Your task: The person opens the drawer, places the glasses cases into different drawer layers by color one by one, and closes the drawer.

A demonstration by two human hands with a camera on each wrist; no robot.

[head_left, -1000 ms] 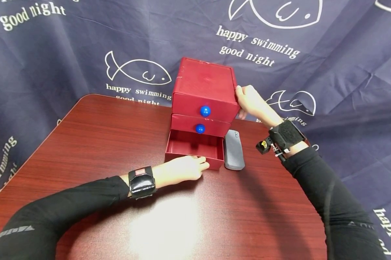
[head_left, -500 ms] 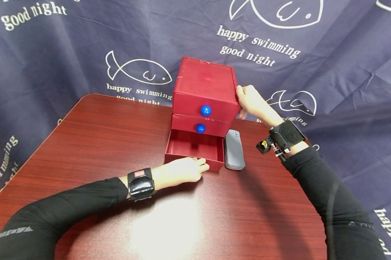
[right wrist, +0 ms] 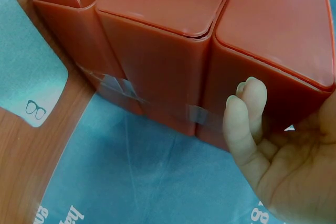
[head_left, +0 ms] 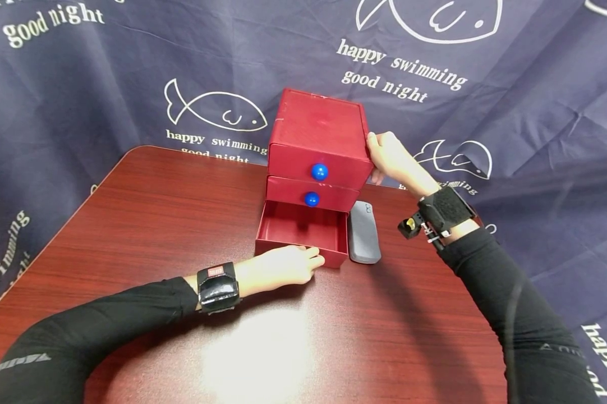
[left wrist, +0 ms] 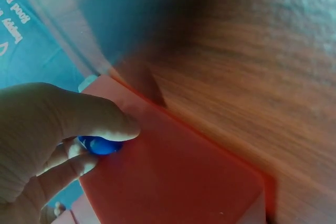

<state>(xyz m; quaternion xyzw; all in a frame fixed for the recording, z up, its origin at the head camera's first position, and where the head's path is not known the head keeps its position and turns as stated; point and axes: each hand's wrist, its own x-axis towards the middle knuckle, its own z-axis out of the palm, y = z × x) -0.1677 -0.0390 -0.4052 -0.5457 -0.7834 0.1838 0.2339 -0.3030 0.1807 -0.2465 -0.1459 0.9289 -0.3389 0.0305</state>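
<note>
A red three-drawer box (head_left: pixel 316 126) stands at the back of the table. Its bottom drawer (head_left: pixel 300 227) is pulled out and looks empty inside. My left hand (head_left: pixel 283 264) is at that drawer's front; in the left wrist view its thumb and fingers (left wrist: pixel 113 124) pinch the blue knob (left wrist: pixel 100 145) on the drawer front (left wrist: pixel 173 177). My right hand (head_left: pixel 389 157) grips the box's upper right side, thumb at the top edge. In the right wrist view its fingers (right wrist: pixel 247 114) curl against the box wall (right wrist: pixel 152 61). The two upper drawers, with blue knobs (head_left: pixel 319 171), are closed.
A grey glasses case (head_left: pixel 364 233) lies flat right of the open drawer, also visible in the right wrist view as the glasses case (right wrist: pixel 29 85). The wooden table (head_left: pixel 157 224) spreads left and front. A navy printed cloth (head_left: pixel 106 84) hangs behind and around.
My left wrist has drifted very slightly toward me; the drawer, the box and my right hand stand as before.
</note>
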